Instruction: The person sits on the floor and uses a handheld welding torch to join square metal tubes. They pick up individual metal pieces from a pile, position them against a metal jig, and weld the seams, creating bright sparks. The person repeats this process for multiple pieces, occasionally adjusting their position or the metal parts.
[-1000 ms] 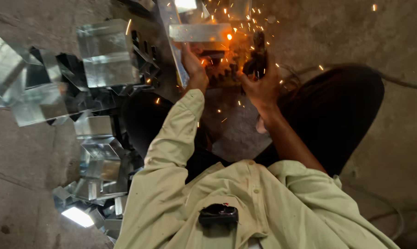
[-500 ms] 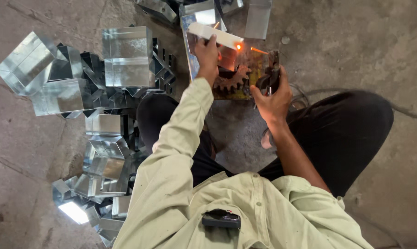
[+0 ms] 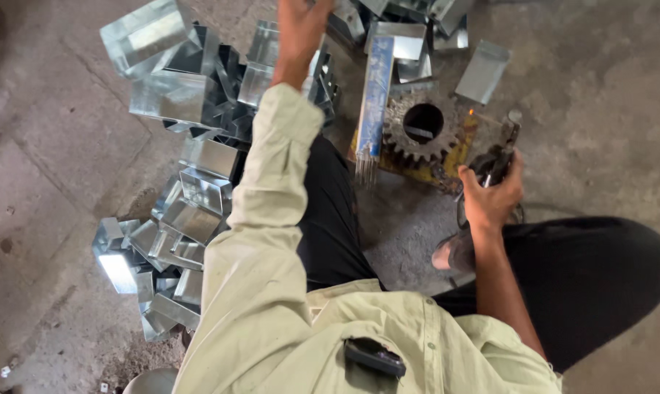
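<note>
The right hand (image 3: pixel 490 198) is seen closed around a dark welding electrode holder (image 3: pixel 495 166), the fingers wrapped fully about its handle so that the grip is tight. The tip of the holder points up and away from the hand, towards a small orange glowing spot (image 3: pixel 473 112) on the yellowish, rusted plate (image 3: pixel 457 157) that lies on the concrete floor (image 3: pixel 607 95). Just to the left of this grip, on the same plate, a large rusty gear wheel (image 3: pixel 422 131) is lying flat, its round bore facing upward. Beyond the gear, further left of the right hand, a bundle of welding rods in a blue and white wrapper (image 3: pixel 374 102) is laid lengthwise, bare rod ends showing at its near end.

The left hand (image 3: pixel 299 23) is stretched well away from the right, up at the top edge of the view, at the end of a pale green sleeve (image 3: pixel 272 168). It is partly cut off by the frame; whether its grip is closed on anything cannot be told. It is held over a heap of shiny folded sheet-metal boxes (image 3: pixel 188 87), which spreads to the left of and below that hand, along the floor beside the arm. More such folded pieces (image 3: pixel 410 44) lie to the right of the left hand, above the gear. A small black device (image 3: pixel 374 357) is clipped at the shirt front.
</note>
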